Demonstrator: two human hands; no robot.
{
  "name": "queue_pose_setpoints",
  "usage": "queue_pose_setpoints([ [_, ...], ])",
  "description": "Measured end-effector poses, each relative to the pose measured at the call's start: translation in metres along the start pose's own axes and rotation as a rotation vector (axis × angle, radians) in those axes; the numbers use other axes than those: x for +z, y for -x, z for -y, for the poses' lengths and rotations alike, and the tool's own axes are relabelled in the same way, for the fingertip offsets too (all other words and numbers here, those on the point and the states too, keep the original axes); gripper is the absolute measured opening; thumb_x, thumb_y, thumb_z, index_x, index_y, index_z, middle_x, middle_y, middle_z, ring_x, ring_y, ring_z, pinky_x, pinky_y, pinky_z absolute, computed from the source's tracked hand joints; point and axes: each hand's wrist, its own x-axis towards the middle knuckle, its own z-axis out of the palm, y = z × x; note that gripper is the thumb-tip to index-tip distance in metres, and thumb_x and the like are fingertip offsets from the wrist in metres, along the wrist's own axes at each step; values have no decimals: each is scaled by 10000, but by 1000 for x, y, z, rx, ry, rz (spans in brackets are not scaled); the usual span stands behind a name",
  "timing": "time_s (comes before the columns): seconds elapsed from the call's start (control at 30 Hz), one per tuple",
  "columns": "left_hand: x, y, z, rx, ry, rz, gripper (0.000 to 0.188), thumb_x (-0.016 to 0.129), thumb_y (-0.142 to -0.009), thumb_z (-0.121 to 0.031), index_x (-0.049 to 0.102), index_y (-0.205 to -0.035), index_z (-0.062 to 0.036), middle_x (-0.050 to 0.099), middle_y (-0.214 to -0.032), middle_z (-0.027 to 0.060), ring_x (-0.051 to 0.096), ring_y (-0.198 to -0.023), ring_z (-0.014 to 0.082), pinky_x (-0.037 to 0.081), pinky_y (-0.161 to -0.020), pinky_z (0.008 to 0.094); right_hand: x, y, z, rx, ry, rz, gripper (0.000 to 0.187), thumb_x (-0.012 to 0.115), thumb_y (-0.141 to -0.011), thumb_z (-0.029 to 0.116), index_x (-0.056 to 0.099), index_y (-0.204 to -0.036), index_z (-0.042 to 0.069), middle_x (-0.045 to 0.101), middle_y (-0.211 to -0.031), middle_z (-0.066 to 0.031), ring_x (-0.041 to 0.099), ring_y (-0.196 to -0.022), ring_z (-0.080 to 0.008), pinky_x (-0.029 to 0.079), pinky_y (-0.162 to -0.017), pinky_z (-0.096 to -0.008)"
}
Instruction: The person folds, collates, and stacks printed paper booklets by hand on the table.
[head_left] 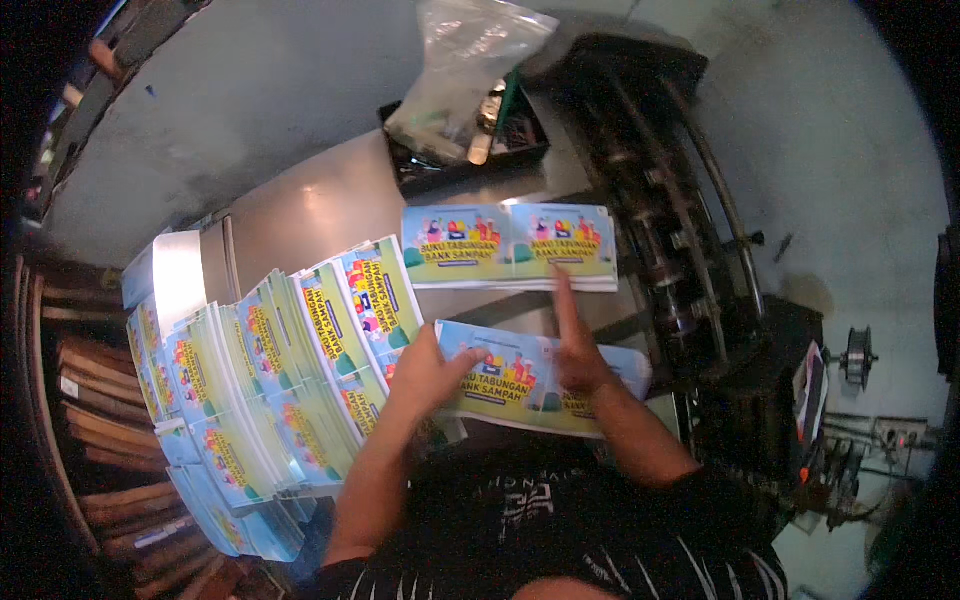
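Note:
Close in front of my body is a long printed booklet cover sheet [495, 395], blue and yellow-green with cartoon pictures, perhaps with others under it. My left hand [425, 375] grips its left end, thumb on top and fingers beneath. My right hand [582, 360] lies over the sheet's right part. One finger stretches away from me toward a stack of matching sheets [460, 270]; the other fingers are bunched and partly hidden. Left of my hands, several leaning rows of the same covers [260, 340] fan across the metal table.
At the table's far side stands a black box [520, 145] with tools, a clear plastic bag [465, 60] on top. A dark machine with rollers [665, 240] borders the right. Brown stacked boards [110, 390] fill a rack at far left. A metal spool [858, 358] sits far right.

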Motion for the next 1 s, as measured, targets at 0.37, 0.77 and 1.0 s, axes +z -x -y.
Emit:
queue_pose_setpoints([
  [0.37, -1, 33, 2, 259, 291, -99, 483, 820, -673, -169, 513, -1014, -20, 655, -881, 121, 644, -854, 227, 494, -768, 329, -60, 41, 71, 603, 915, 606, 541, 703, -762, 361, 527, -1164, 44, 523, -1207, -140, 492, -1134, -323, 408, -933, -441],
  [0.77, -26, 21, -3, 326, 298, 163, 611, 774, -673, 12, 466, -1199, -43, 533, -1233, 122, 488, -1198, 252, 383, -1015, 369, -44, 75, 85, 158, 1230, 268, 459, 724, -695, 286, 551, -1064, 75, 578, -983, -92, 562, -958, -288, 442, -812, -434],
  [1.0, -19, 15, 5, 364, 203, 123, 436, 760, -709, -14, 530, -1078, -31, 589, -1166, 119, 516, -1176, 250, 415, -980, 369, -54, 84, 79, 211, 1097, 112, 405, 752, -678, 334, 627, -986, 102, 650, -958, -94, 610, -941, -259, 393, -923, -436],
])
